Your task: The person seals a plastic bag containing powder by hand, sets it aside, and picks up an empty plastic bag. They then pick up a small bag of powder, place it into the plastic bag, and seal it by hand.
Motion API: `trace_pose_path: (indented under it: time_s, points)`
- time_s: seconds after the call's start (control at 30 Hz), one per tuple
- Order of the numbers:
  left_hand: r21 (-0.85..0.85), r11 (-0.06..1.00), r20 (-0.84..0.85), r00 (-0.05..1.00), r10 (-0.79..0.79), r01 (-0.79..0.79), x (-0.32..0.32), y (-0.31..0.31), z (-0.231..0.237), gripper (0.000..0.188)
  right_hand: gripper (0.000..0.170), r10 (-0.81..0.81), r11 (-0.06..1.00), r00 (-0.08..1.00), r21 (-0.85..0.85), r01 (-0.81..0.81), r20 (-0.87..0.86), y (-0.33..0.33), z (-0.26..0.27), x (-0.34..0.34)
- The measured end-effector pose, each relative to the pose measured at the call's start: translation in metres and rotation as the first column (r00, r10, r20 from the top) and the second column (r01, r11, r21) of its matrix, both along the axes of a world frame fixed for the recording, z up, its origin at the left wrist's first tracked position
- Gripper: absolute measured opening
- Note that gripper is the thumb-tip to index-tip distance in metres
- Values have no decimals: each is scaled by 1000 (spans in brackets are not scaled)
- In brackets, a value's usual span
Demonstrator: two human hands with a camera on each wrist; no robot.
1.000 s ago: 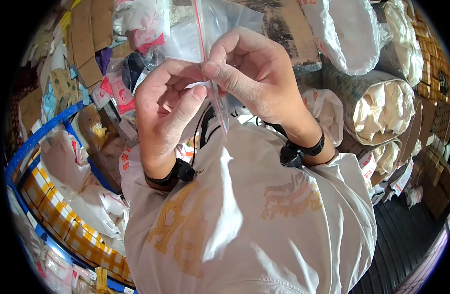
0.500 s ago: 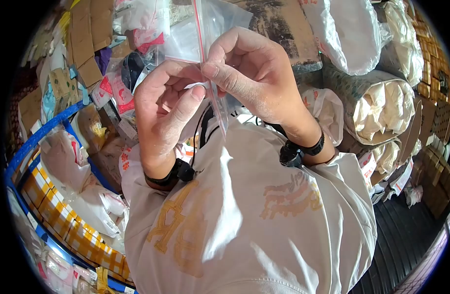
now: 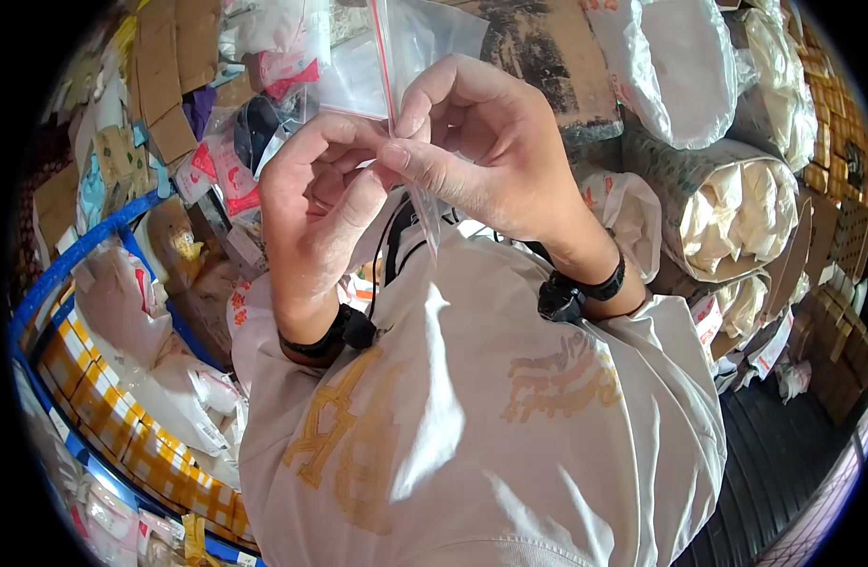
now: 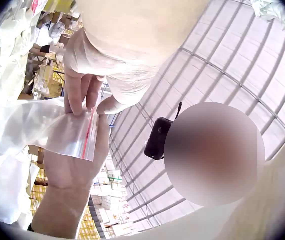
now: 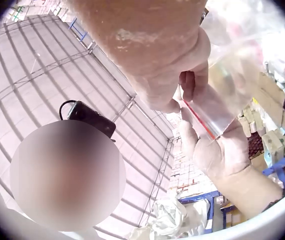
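A clear zip-lock bag (image 3: pixel 434 42) with a red line along its seal hangs between both hands in front of the chest. My left hand (image 3: pixel 321 203) pinches the bag's seal edge from the left, thumb and bent index finger close together. From the other side my right hand (image 3: pixel 495 161) pinches the same edge, its thumb tip meeting the left thumb. In the left wrist view the red seal (image 4: pixel 89 132) runs down past the fingertips. The right wrist view shows the bag's clear film (image 5: pixel 217 110) spread across the left palm. Fingers hide the pinched part.
A blue-framed bin (image 3: pixel 70 255) with white bags stands on the left. Flattened cardboard (image 3: pixel 547 66) lies ahead. At the right are an open sack (image 3: pixel 736 213) of cream-coloured pieces and a white plastic-lined container (image 3: pixel 684 71). Black ribbed flooring (image 3: pixel 774 472) shows at lower right.
My right thumb has shifted down and left to the left thumb tip. A small white flap seen between the thumbs earlier is now covered. The left hand has barely moved.
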State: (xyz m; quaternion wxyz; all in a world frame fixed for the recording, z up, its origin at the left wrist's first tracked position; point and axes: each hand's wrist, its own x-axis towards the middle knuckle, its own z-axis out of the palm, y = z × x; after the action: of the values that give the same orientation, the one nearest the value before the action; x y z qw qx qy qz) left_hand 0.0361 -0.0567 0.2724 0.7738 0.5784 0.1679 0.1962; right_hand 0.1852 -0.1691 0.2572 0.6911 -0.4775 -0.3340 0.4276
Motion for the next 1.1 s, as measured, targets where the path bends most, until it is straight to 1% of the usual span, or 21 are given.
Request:
trace_pose_path:
  time_s: [0.03,0.3,0.43,0.53,0.7,0.8,0.9,1.1]
  points:
    - [-4,1000,6,1000,1,-1,0,0,-1,18,19,-4,1000,1000,17,4,26,0,0,0]
    - [-22,1000,18,1000,3,-2,-1,1,-1,17,16,8,999,1000,39,-7,-30,2,0,-1]
    - [-3,1000,-41,999,9,-10,-2,2,0,18,14,32,999,995,16,-31,-94,1,3,-1]
    - [0,1000,-67,997,24,-24,0,0,1,21,15,28,999,999,29,-26,-36,2,-4,2]
    - [-8,1000,-79,997,12,-13,3,-2,4,25,16,14,999,1000,36,-13,-23,4,-6,3]
    - [-18,1000,-94,995,15,-17,3,-1,4,24,17,14,999,1000,33,-14,-9,4,-7,3]
    - [-45,999,-61,998,16,-19,2,0,2,23,16,25,999,999,25,-24,-22,3,-7,3]
    - [-39,999,-22,1000,8,-8,1,0,1,21,16,36,999,997,26,-34,-64,3,-2,2]
